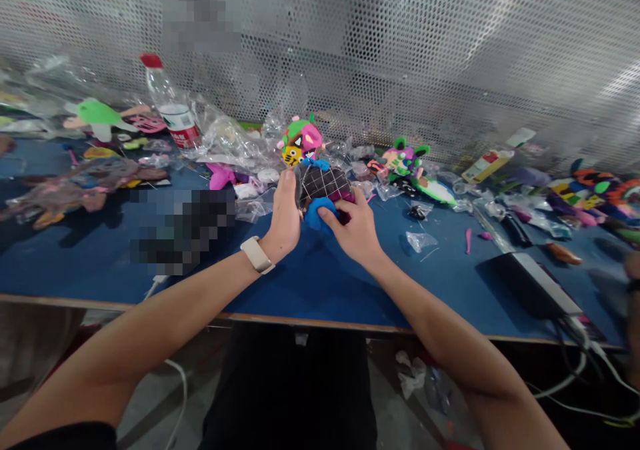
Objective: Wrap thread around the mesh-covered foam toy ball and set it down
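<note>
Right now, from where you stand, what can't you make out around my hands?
Head view only:
- The dark netted ball: its lower part is hidden by the blue lump and your right hand, its left side by your left hand.
- The pixelated patch on the blue table: whatever lies there is blurred out.
- A person's forearm: cut off by the right edge, and blurred.

Perforated metal screen (380,57) behind a blue workbench (60,257)
</note>
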A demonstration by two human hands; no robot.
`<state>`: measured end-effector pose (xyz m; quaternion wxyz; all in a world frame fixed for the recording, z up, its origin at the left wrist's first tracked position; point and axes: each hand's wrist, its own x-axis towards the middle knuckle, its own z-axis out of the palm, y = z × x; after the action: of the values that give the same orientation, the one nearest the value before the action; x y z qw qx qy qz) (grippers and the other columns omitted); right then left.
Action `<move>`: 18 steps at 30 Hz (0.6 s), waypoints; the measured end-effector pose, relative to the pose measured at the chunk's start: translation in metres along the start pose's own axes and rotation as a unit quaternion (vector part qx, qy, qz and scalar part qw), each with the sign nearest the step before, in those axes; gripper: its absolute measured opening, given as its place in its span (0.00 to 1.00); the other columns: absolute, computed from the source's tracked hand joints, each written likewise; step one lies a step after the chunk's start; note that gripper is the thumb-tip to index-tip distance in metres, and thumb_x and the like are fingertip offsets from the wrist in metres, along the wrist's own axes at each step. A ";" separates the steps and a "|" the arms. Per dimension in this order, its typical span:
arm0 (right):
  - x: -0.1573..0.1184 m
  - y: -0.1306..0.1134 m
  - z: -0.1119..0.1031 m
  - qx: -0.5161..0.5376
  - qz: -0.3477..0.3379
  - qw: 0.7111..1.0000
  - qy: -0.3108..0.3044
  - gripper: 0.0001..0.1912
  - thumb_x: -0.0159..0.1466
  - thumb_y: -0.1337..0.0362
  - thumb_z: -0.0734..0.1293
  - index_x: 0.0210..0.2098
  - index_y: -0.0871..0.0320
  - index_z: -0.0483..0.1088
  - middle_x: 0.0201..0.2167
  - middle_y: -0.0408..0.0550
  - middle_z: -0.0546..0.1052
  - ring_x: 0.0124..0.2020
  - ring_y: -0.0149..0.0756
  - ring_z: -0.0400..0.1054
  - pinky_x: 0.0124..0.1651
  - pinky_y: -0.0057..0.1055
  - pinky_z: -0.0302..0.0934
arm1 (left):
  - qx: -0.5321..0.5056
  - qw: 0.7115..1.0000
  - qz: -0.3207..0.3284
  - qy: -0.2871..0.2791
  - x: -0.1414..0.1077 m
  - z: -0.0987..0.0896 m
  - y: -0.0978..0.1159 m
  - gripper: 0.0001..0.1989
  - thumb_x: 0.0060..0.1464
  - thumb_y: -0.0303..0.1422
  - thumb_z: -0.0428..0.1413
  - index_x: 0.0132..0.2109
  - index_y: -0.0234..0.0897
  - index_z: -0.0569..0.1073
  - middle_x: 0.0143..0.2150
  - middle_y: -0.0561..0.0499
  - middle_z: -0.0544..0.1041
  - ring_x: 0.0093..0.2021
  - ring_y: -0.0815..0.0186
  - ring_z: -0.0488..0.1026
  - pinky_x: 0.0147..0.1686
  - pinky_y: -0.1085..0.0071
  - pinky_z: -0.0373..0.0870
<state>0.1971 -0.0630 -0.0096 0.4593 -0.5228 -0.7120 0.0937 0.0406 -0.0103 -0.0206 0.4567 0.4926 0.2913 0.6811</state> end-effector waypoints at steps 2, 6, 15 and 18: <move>0.002 -0.001 -0.006 0.002 0.001 1.000 0.003 0.25 0.71 0.40 0.71 0.30 0.54 0.77 0.48 0.56 0.74 0.48 0.50 0.73 0.57 0.54 0.72 | -0.031 0.999 -0.007 -0.030 0.002 0.000 0.004 0.29 0.68 0.64 0.53 0.53 0.46 0.79 0.47 0.45 0.82 0.54 0.53 0.83 0.48 0.59 0.83; 0.005 -0.006 -0.018 0.039 -0.006 0.999 -0.022 0.31 0.69 0.33 0.69 0.27 0.53 0.73 0.42 0.51 0.73 0.43 0.45 0.71 0.52 0.49 0.73 | -0.057 0.994 0.006 -0.092 0.005 -0.002 0.014 0.27 0.64 0.61 0.61 0.58 0.49 0.80 0.53 0.46 0.83 0.60 0.53 0.82 0.54 0.59 0.82; 0.004 -0.014 -0.020 0.071 -0.020 0.995 -0.063 0.31 0.75 0.36 0.64 0.28 0.52 0.74 0.41 0.53 0.78 0.48 0.47 0.75 0.53 0.50 0.73 | -0.104 0.988 -0.054 -0.097 -0.001 -0.001 0.024 0.27 0.59 0.60 0.67 0.54 0.46 0.80 0.45 0.46 0.85 0.46 0.55 0.85 0.39 0.63 0.82; 0.003 -0.014 -0.024 0.039 -0.021 0.999 -0.031 0.27 0.76 0.39 0.64 0.34 0.52 0.78 0.57 0.58 0.79 0.62 0.54 0.75 0.63 0.57 0.71 | -0.081 0.995 -0.039 -0.052 0.002 0.002 0.024 0.24 0.62 0.59 0.64 0.49 0.44 0.80 0.44 0.45 0.85 0.44 0.56 0.85 0.39 0.62 0.83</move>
<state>0.2060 -0.0749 0.0138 0.4591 -0.4862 -0.7324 0.1281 0.0342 -0.0189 0.0013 0.5356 0.4769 0.2304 0.6578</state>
